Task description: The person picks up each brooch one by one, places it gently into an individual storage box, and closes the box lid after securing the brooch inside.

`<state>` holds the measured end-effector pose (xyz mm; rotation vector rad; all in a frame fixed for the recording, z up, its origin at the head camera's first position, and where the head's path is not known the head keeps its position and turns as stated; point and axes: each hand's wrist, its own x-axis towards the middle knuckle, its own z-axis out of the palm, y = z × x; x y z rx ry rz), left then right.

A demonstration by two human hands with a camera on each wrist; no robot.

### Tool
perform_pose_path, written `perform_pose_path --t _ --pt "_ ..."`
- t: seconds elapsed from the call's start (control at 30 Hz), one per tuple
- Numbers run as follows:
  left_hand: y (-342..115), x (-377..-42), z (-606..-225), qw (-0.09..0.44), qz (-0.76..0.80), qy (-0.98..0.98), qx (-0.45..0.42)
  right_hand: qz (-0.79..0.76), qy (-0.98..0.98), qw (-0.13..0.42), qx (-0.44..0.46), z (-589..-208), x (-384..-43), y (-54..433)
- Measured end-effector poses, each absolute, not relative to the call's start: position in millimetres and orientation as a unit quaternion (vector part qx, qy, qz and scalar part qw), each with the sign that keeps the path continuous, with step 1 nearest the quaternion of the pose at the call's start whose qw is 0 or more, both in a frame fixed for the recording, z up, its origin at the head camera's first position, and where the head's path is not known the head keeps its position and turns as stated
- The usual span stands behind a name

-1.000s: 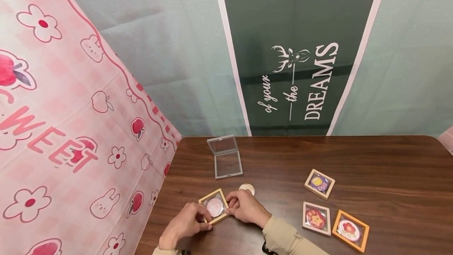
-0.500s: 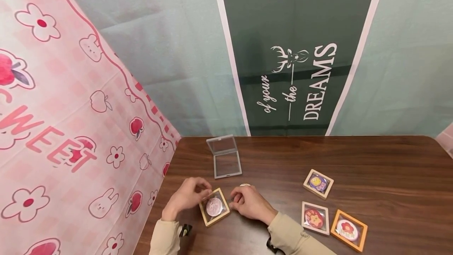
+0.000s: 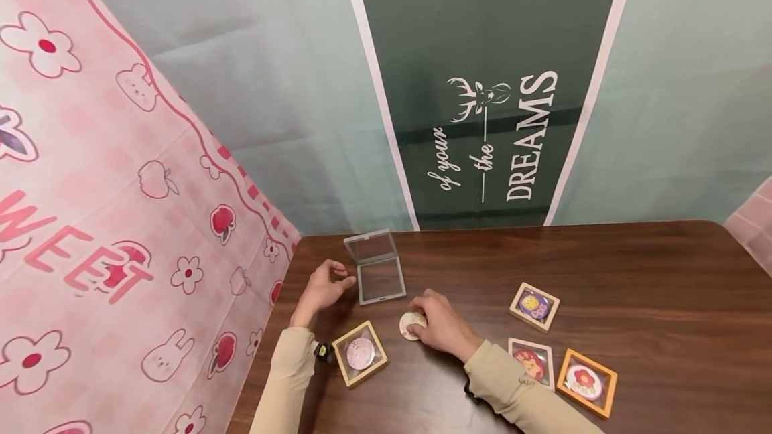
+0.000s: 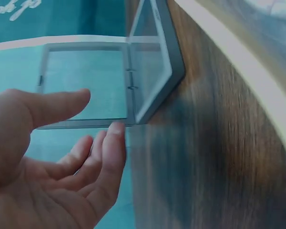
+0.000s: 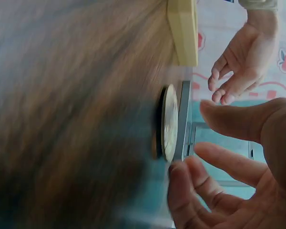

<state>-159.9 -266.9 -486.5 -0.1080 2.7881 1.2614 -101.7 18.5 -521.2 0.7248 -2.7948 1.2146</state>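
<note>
My left hand (image 3: 324, 290) hovers just left of a hinged grey display frame (image 3: 382, 280), whose clear lid stands raised. In the left wrist view the thumb and fingers (image 4: 113, 152) are spread apart, with nothing between them. My right hand (image 3: 445, 325) is at the right side of a pale round badge (image 3: 410, 324) lying on the table. From the right wrist, the badge (image 5: 170, 124) appears edge-on, its lower edge near the fingertips, and the thumb stands away from it. A yellow display frame (image 3: 360, 354) holding a pink round badge rests between the forearms, closed.
Toward the right lie a beige frame with a purple badge (image 3: 534, 306), another pale frame with a red badge (image 3: 531, 362), partly behind the right sleeve, and an orange frame (image 3: 587, 382). A hanging cloth (image 3: 313, 119) rises behind the wooden table (image 3: 663, 286).
Both hands have left the yellow frame. The left hand moved up toward the grey frame; the right moved right and up to the round badge. The head view shifted slightly.
</note>
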Motion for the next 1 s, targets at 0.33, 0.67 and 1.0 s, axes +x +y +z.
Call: perform_pose_path --t 0.33,0.67,1.0 --pt "-270 -203 -497 0.055 0.436 0.897 -0.035 0.308 -0.922 -0.025 0.234 -521 -110 17" --pt "-268 -214 -513 0.066 0.426 0.902 0.019 0.366 -0.902 -0.055 0.223 -526 -110 23" --pt "-261 -219 -513 0.039 0.360 0.931 0.033 0.431 -0.874 -0.063 0.214 -525 -121 38"
